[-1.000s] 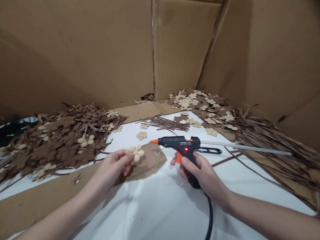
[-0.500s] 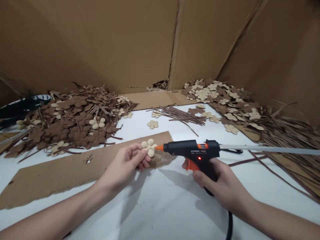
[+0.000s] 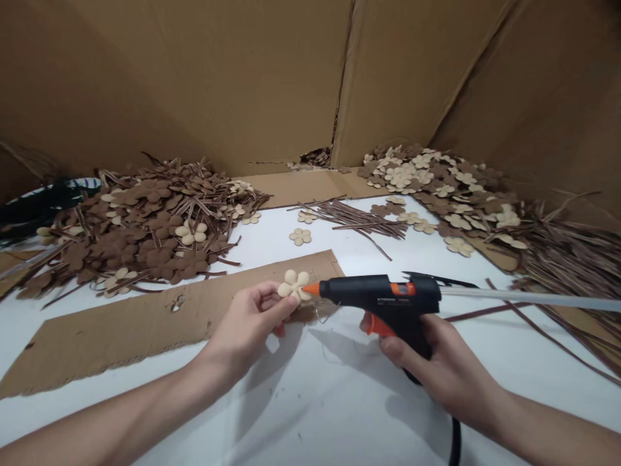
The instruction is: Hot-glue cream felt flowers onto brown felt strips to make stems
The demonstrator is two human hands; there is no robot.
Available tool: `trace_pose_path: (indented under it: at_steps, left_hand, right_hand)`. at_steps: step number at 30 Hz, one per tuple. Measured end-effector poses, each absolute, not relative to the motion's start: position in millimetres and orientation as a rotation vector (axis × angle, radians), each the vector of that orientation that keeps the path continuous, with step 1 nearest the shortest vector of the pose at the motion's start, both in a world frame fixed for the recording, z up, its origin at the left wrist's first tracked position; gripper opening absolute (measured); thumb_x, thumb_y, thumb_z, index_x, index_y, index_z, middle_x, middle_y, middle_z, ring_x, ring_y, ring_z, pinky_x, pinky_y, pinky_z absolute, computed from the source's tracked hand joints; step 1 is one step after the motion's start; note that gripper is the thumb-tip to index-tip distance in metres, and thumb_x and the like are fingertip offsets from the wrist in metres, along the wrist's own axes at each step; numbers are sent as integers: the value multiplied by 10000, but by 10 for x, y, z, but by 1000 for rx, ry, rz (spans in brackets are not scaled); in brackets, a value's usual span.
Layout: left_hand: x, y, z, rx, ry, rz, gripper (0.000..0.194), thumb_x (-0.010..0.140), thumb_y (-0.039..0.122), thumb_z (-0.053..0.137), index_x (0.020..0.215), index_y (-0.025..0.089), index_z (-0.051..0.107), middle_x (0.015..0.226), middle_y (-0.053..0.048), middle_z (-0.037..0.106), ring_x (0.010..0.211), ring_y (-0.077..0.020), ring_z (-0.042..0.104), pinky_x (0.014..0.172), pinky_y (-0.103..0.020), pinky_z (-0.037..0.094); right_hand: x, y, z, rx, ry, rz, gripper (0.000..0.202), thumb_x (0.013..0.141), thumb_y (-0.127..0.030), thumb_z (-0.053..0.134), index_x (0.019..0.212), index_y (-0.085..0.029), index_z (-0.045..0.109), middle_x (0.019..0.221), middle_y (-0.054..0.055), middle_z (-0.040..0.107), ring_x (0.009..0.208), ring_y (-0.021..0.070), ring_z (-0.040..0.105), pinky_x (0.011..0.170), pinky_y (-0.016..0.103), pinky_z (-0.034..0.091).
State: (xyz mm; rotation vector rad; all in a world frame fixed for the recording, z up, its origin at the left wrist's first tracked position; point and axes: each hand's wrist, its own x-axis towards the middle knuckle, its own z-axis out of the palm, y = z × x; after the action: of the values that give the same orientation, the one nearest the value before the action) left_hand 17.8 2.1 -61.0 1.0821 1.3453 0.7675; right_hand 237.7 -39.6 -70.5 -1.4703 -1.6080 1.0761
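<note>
Pinched between the thumb and fingers of my left hand [image 3: 259, 314] is a cream flower cutout [image 3: 292, 283] with rounded petals. My right hand [image 3: 444, 359] wraps round the handle of a black and orange hot glue gun [image 3: 383, 294], with a finger at its orange trigger. The gun's orange nozzle points left and its tip meets the flower near the centre. A long translucent glue stick [image 3: 524, 298] sticks out of the gun's rear. Below the two hands lies a cardboard strip [image 3: 145, 330] on the white table.
Brown and cream flowers mixed with thin strips form a left pile [image 3: 155, 226]. Another flower pile [image 3: 422, 171] stands back right, beside a heap of brown strips [image 3: 572, 259]. Loose strips [image 3: 359, 217] and a cream flower [image 3: 300, 236] lie mid-table. Cardboard walls [image 3: 194, 84] rise behind.
The glue gun has tilted slightly, and its red light no longer shows. Both hands sit a little further right in view, with the flower turned slightly at the nozzle.
</note>
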Motion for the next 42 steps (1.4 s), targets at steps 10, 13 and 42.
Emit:
trace_pose_path:
  at_steps: [10, 13, 42]
  left_hand:
    - [195, -15, -561, 1149, 1352, 746, 159, 727, 307, 623, 704, 151, 638, 511, 30, 520, 489, -95, 428, 475, -207, 293]
    - [214, -22, -530, 1142, 1365, 750, 155, 728, 298, 620, 659, 160, 630, 492, 38, 516, 462, -86, 402, 455, -206, 277]
    - [233, -46, -518, 1108, 1363, 762, 168, 735, 275, 615, 606, 169, 591, 483, 60, 480, 443, -72, 367, 426, -199, 243]
  right_hand:
    - [2384, -401, -756, -1450, -1649, 1075, 208, 785, -413, 532, 785, -217, 601, 736, 50, 673, 666, 208, 623, 585, 291, 502]
    - [2389, -404, -758, -1439, -1664, 1083, 187, 795, -394, 527, 782, -218, 590, 727, 43, 665, 668, 202, 616, 586, 283, 494]
    - [2409, -420, -796, -1554, -1702, 1043, 277, 814, -454, 480, 837, -201, 592, 713, 58, 645, 643, 200, 588, 567, 290, 474]
